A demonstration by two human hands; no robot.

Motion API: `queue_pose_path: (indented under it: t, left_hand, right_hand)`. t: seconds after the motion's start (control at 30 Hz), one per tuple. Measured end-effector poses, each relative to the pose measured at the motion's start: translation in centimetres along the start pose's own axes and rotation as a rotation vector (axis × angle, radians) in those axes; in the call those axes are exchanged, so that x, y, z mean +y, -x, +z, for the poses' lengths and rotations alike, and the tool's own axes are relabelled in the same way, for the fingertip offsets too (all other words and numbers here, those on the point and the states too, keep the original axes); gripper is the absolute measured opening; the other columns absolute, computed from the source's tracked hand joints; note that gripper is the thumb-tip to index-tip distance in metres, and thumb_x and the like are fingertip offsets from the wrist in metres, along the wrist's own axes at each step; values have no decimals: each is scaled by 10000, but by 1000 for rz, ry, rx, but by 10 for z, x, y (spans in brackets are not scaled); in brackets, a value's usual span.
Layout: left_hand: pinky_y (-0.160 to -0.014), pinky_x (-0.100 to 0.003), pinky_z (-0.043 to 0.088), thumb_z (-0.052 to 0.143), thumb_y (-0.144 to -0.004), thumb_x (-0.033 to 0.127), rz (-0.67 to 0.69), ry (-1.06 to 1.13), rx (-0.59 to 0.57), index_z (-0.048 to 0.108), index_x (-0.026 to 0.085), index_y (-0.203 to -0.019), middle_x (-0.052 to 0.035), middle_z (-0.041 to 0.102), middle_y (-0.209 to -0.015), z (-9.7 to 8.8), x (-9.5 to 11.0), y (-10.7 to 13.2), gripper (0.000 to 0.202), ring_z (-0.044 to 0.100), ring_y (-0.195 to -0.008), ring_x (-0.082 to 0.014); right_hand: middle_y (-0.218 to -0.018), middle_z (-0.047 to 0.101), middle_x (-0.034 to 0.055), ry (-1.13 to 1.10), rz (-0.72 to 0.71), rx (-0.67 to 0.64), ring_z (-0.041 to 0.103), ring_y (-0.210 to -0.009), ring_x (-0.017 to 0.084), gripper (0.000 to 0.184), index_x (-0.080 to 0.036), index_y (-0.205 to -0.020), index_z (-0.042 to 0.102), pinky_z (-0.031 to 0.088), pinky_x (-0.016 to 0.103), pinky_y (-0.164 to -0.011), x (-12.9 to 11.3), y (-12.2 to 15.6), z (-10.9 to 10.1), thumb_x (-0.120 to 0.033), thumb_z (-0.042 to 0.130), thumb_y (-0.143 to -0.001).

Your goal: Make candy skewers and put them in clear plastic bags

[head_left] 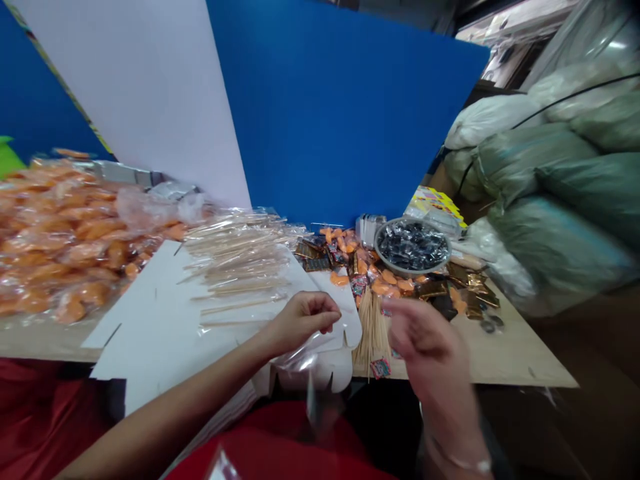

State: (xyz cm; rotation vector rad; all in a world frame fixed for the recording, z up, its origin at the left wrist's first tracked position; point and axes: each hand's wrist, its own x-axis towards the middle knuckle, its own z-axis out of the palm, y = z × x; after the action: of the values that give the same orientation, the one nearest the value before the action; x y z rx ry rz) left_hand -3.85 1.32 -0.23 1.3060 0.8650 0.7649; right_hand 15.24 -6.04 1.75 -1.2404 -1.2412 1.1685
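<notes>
My left hand (307,315) is above the front edge of a white cardboard sheet (165,320), with fingers curled and thumb against the forefinger. A clear plastic bag (300,357) hangs below it and seems pinched there. On the right, my right hand (427,340) is smeared by motion, its forefinger pointing left, so its grip is unclear. Between the hands lies a bundle of thin wooden sticks (371,320), with a small colourful packet (381,367) at its lower end. More sticks in clear wrappers (240,257) lie in rows on the cardboard.
Bagged orange pieces (65,240) are heaped at left. A grey bowl (379,257) of dark wrapped packets stands behind loose orange pieces (387,283) and gold-brown packets (477,293). A blue panel (340,113) rises behind the table (530,360). Stuffed sacks (565,233) crowd the right.
</notes>
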Motion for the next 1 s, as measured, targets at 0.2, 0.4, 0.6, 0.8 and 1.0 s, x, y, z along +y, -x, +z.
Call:
queue_pose_path:
  t: [0.2, 0.4, 0.6, 0.8, 1.0]
  left_hand:
    - [-533, -208, 315, 711, -684, 319, 33, -8, -50, 607, 125, -677, 20, 554, -586, 0, -9, -3, 221, 447, -547, -85]
    - [-634, -241, 379, 634, -727, 305, -4, 0, 51, 605, 131, -695, -15, 619, -666, 1, -4, -2, 179, 530, -649, -127]
    - [-522, -223, 298, 552, -628, 168, 92, -138, 180, 501, 163, -629, 43, 489, -557, 4, -20, -15, 51, 429, -541, -105]
    - [-584, -242, 340, 482, -666, 135, 217, -335, 225, 501, 174, -666, 24, 532, -600, -5, -53, -23, 43, 480, -604, -133]
    - [-598, -247, 374, 460, -617, 122, 144, -97, 334, 568, 163, -805, 13, 609, -591, -27, -55, -23, 221, 526, -581, -138]
  right_hand:
    - [-567, 427, -40, 319, -287, 3, 379, -549, 99, 262, -161, -639, 575, 286, 226, -508, 22, -47, 22, -331, 582, -838]
    - [-583, 396, -45, 152, -227, 154, 355, -551, 107, 286, -160, -702, 575, 306, 228, -507, 44, -45, 27, -404, 573, -851]
    - [-577, 390, -46, 237, -343, 108, 368, -544, 104, 265, -166, -691, 590, 305, 228, -519, 50, -40, 43, -370, 570, -859]
    - [-624, 435, -40, 212, -247, 8, 411, -562, 125, 319, -175, -967, 576, 335, 232, -529, 69, -46, 34, -463, 453, -906]
    - [-831, 591, 42, 431, -240, -83, 558, -817, 189, 412, -187, -834, 590, 417, 279, -736, 97, -51, 0, -435, 288, -961]
